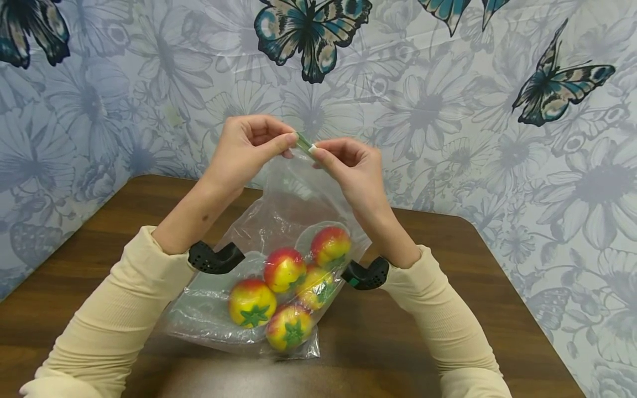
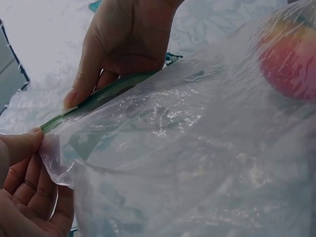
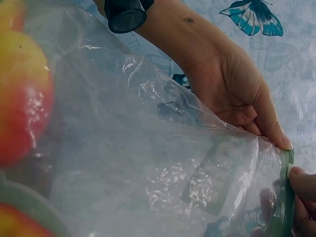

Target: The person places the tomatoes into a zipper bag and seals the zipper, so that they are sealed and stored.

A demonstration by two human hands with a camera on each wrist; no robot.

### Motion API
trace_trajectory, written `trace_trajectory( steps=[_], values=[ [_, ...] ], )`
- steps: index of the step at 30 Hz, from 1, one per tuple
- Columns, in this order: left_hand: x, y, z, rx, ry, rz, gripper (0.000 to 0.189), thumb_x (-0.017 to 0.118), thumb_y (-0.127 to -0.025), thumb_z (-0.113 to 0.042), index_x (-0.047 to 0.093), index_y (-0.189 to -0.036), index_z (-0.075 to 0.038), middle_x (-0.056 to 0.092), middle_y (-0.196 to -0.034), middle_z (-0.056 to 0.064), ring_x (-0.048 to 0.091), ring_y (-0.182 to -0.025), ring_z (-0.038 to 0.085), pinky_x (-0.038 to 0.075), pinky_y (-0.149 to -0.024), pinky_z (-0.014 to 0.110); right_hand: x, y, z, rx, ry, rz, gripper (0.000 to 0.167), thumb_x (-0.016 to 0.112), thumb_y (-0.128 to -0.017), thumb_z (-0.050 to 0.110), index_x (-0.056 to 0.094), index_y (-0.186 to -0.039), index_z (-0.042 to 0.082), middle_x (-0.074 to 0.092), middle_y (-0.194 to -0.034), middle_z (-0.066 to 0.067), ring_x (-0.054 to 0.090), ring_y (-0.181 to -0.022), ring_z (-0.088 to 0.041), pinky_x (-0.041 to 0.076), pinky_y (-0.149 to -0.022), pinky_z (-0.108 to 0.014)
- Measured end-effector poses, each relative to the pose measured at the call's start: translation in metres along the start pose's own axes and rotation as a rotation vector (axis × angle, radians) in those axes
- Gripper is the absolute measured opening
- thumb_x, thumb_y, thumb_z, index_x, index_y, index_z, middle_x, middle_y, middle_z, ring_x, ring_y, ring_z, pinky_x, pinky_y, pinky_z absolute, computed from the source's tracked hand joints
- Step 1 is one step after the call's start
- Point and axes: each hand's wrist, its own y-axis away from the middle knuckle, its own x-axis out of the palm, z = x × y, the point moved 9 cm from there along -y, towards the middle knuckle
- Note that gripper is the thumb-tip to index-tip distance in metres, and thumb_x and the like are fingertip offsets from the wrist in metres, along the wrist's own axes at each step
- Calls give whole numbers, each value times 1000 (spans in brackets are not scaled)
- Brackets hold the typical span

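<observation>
A clear plastic zip bag (image 1: 298,193) hangs from both hands above the table, its lower part sloping toward the front. Inside are several round red-and-yellow fruits (image 1: 284,269) with green star-shaped tops. The left hand (image 1: 251,138) pinches the bag's green zip strip (image 1: 303,142) at one end between thumb and fingers. Close beside it, the right hand (image 1: 355,166) pinches the same strip. A small white piece shows at the right thumb tip; whether it is a slider or the nail, I cannot tell. In the left wrist view, the strip (image 2: 113,89) runs between both thumbs.
The brown wooden table (image 1: 398,342) lies under the bag. Behind it hangs a pale floral cloth (image 1: 428,99) with butterflies. Black cameras (image 1: 215,258) are worn on both wrists, and cream sleeves (image 1: 114,304) cover the forearms.
</observation>
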Motion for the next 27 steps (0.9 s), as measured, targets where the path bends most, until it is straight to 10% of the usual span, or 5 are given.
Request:
trace_trajectory(
  steps=[27],
  values=[
    [-17, 6, 6, -24, 115, -83, 7, 69, -83, -1, 70, -87, 5, 66, -82, 13, 62, -65, 21, 51, -71, 27, -11, 11, -11, 37, 33, -4, 11, 69, -83, 2, 69, -89, -8, 67, -81, -11, 64, -70, -24, 50, -77, -36]
  ],
)
